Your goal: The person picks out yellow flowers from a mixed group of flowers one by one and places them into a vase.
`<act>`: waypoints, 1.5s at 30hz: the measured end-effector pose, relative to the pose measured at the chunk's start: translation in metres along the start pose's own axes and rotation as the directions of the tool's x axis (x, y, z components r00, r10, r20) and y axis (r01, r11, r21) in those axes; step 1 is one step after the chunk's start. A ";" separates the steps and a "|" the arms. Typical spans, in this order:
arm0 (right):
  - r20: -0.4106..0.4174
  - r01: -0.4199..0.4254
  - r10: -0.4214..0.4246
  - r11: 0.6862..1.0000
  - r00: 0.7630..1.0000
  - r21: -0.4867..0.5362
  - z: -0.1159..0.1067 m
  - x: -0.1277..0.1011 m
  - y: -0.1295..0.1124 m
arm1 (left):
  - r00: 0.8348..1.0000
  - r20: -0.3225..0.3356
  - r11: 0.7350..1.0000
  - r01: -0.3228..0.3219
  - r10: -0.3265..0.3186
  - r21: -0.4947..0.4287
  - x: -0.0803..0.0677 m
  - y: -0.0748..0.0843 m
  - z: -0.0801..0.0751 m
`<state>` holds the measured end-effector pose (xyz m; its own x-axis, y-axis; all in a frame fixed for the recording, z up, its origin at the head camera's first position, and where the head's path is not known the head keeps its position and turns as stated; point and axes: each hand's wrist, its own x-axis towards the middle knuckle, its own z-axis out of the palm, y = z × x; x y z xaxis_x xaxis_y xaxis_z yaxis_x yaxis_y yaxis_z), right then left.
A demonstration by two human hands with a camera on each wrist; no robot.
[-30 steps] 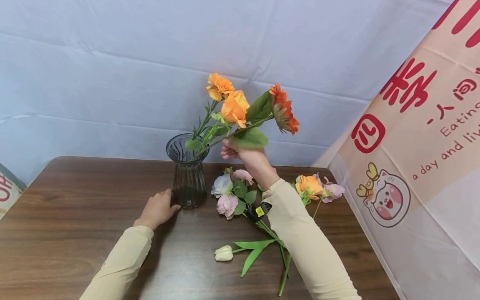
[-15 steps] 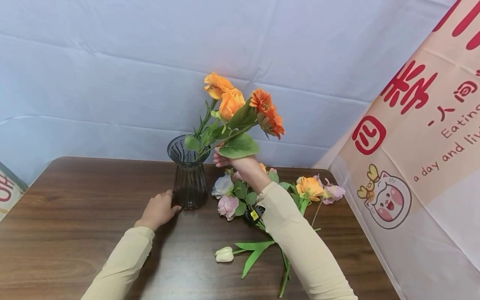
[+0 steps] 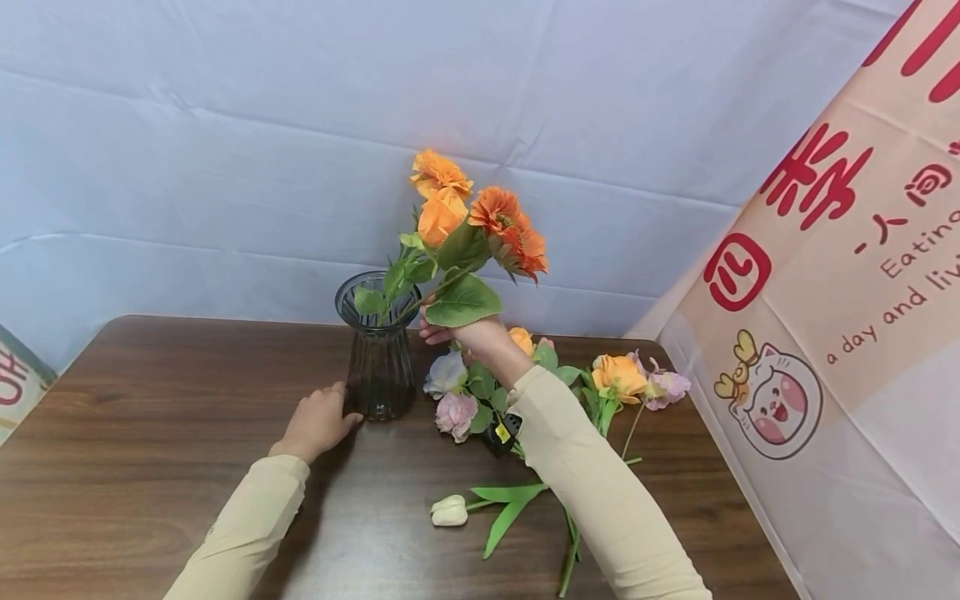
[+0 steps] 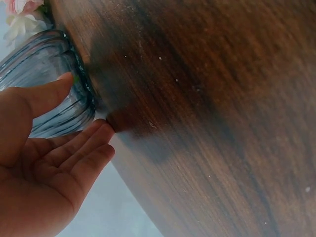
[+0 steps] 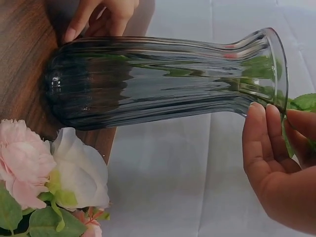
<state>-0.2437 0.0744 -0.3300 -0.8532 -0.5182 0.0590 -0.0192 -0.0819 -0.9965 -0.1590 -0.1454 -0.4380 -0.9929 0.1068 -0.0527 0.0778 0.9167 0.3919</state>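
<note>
At the centre of the head view the right hand [image 3: 471,335] pinches the stem of an orange flower [image 3: 510,229] just beside the rim of the ribbed glass vase [image 3: 377,350], its fingers [image 5: 261,143] curled round the green stem. The stem's foot is already inside the vase with two other orange blooms [image 3: 438,193] — it seems nearly seated. The left hand [image 3: 317,421] rests, fingers relaxed, against the vase's base. Loose flowers [image 3: 453,392] still lie on the bench [image 3: 150,433], lower right — unplaced.
</note>
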 end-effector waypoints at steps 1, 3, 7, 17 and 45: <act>-0.014 -0.015 0.015 1.000 1.000 -0.005 0.000 0.001 0.001 | 1.000 -0.001 1.000 0.000 0.000 0.001 0.000 0.000 0.000; -0.105 -0.095 0.085 0.991 0.991 -0.092 0.013 -0.009 -0.017 | 1.000 -0.002 1.000 0.002 -0.002 0.002 0.000 0.001 0.000; 0.001 0.024 -0.024 0.999 1.000 -0.037 -0.001 -0.004 0.001 | 1.000 -0.004 1.000 0.000 0.000 0.002 0.000 0.001 0.000; 0.041 0.049 -0.044 0.989 0.998 -0.139 -0.010 -0.018 0.002 | 1.000 -0.012 1.000 -0.007 0.007 0.003 -0.001 0.000 0.002; -0.232 -0.212 0.155 0.946 0.960 -0.244 -0.018 -0.060 -0.039 | 0.999 -0.017 0.999 -0.030 0.030 0.011 -0.001 0.000 0.000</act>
<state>-0.2013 0.1239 -0.2955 -0.9432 -0.3127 -0.1119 0.0354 0.2403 -0.9701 -0.1576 -0.1456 -0.4383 -0.9915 0.1279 -0.0251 0.1086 0.9173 0.3831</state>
